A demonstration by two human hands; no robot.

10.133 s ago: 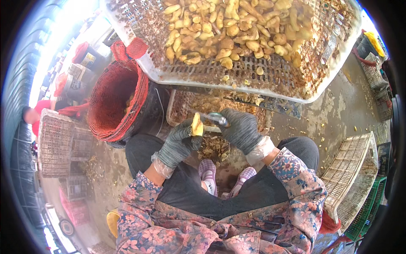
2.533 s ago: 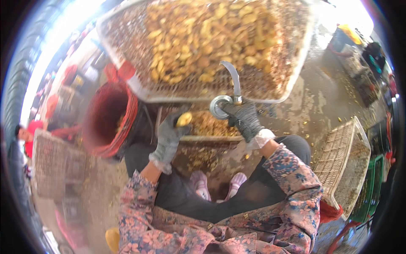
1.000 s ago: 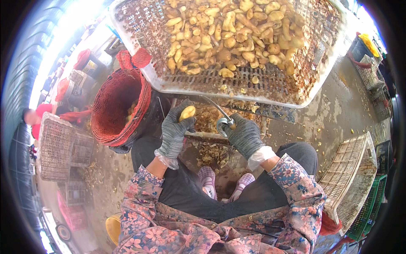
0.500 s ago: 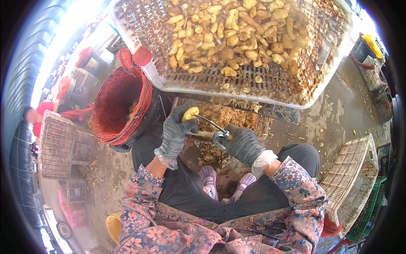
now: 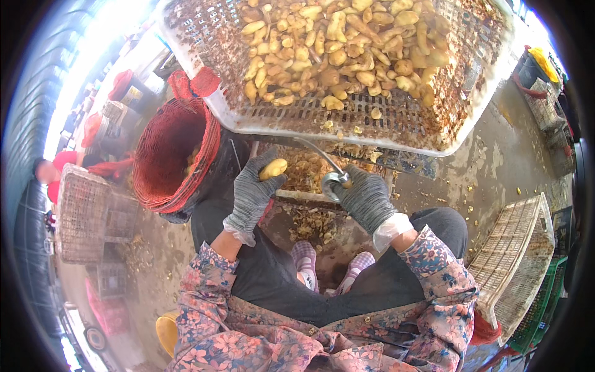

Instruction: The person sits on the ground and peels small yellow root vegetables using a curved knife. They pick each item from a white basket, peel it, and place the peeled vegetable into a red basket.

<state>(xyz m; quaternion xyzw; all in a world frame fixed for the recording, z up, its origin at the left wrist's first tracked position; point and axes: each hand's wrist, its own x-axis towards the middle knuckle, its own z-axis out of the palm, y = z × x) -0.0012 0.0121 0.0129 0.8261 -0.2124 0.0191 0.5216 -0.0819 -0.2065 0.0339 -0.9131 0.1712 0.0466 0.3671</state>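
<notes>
My left hand (image 5: 248,195), in a grey knit glove, is closed around a smooth, yellow, oblong tuber (image 5: 273,168) that sticks out past the thumb. In my right hand (image 5: 365,199), gloved the same way, is a curved-bladed knife (image 5: 318,150). Its thin blade points up and left, apart from the tuber, and a round metal part sits by the grip. Beyond both hands, a white slotted crate (image 5: 365,142) holds a heap of yellow, knobbly tubers (image 5: 347,56) among brown peelings.
A red mesh-lined bucket (image 5: 212,133) stands by my left knee, with some yellow pieces inside. Peelings (image 5: 313,224) lie below my hands, near my feet. Pale crates stand at the left (image 5: 80,214) and right (image 5: 508,248), a green crate (image 5: 539,310) beside the right one.
The knife has come away from the tuber, its blade swinging upward. My right hand has moved slightly right. My left hand still grips the tuber, now turned a little and shifted left.
</notes>
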